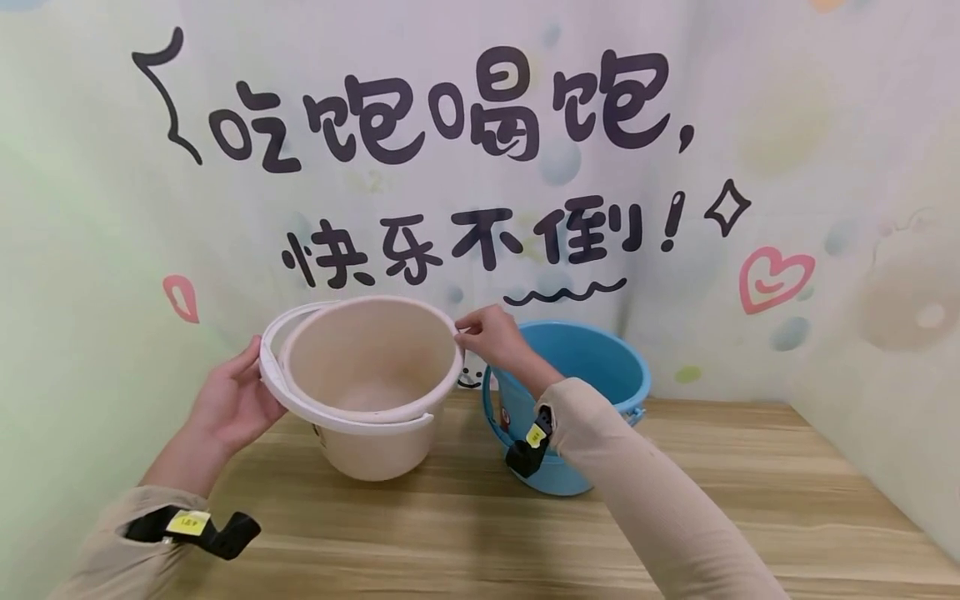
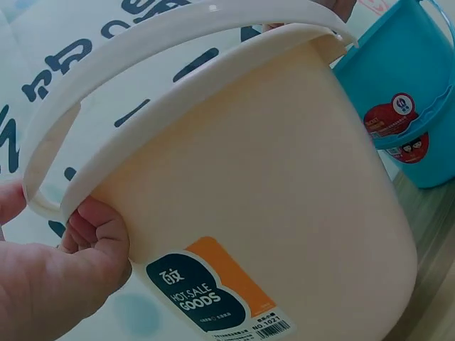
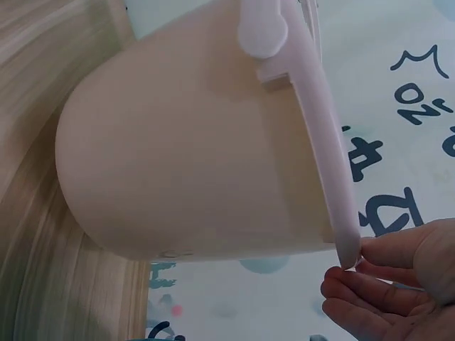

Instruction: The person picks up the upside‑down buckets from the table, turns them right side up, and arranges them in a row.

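Note:
A pale beige-pink bucket (image 1: 378, 454) is at centre left in the head view, its mouth turned up and toward me. Its white handle (image 1: 348, 418) hangs down over the near side of the rim. At the left, my left hand (image 1: 232, 404) grips the rim and handle; the left wrist view shows curled fingers (image 2: 99, 231) under the rim and the thumb by the handle. My right hand (image 1: 498, 342) pinches the rim's far right edge between thumb and fingertips, seen also in the right wrist view. Whether the bucket's base touches the table I cannot tell.
A blue bucket (image 1: 562, 479) with its handle down stands on the wooden table (image 1: 720, 467) at the right, partly behind my right forearm. Behind both hangs a printed cloth (image 1: 675, 275) with large dark characters. An orange and dark label (image 2: 213, 284) is on the beige bucket.

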`<action>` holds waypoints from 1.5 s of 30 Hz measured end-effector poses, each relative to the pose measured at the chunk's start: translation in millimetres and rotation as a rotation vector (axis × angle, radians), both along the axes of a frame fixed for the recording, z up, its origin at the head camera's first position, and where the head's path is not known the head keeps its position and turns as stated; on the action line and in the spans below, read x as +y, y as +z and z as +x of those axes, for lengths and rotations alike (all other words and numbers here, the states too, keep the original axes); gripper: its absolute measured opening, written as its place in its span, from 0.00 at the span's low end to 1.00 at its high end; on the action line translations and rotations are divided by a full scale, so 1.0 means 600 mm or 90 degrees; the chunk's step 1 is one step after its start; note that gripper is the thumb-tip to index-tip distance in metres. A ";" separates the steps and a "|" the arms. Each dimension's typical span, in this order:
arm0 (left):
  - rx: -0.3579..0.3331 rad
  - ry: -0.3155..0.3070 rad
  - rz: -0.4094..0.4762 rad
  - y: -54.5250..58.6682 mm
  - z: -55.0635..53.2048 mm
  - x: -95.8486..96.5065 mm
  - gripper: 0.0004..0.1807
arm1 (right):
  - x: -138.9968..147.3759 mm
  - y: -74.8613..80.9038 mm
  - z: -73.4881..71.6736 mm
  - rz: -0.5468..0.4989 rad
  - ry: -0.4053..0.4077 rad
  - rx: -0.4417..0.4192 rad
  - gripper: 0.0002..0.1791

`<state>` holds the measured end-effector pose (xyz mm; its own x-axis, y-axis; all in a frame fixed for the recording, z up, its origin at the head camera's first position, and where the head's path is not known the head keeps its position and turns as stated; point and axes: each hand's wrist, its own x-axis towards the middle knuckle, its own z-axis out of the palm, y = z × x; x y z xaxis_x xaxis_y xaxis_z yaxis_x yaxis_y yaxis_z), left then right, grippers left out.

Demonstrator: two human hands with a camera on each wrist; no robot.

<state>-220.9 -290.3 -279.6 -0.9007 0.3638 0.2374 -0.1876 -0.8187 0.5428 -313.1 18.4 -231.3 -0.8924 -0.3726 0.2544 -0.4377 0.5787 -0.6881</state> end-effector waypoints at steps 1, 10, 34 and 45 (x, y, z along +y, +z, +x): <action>-0.018 0.008 0.000 -0.001 -0.001 0.001 0.18 | -0.001 -0.001 -0.001 0.004 -0.001 -0.002 0.14; -0.139 0.082 -0.004 -0.010 -0.007 0.004 0.14 | -0.006 -0.014 -0.011 0.072 0.019 0.005 0.15; -0.223 0.109 0.040 -0.024 -0.022 0.003 0.14 | -0.024 -0.017 -0.020 0.172 0.028 0.017 0.12; -0.177 0.108 -0.008 -0.049 -0.021 -0.013 0.16 | -0.026 -0.018 -0.019 0.173 0.022 -0.006 0.13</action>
<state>-233.4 -297.8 -309.0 -0.9783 0.2049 -0.0302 -0.1923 -0.8445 0.4998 -324.6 2.8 -242.3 -0.8795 -0.4570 0.1325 -0.4554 0.7276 -0.5131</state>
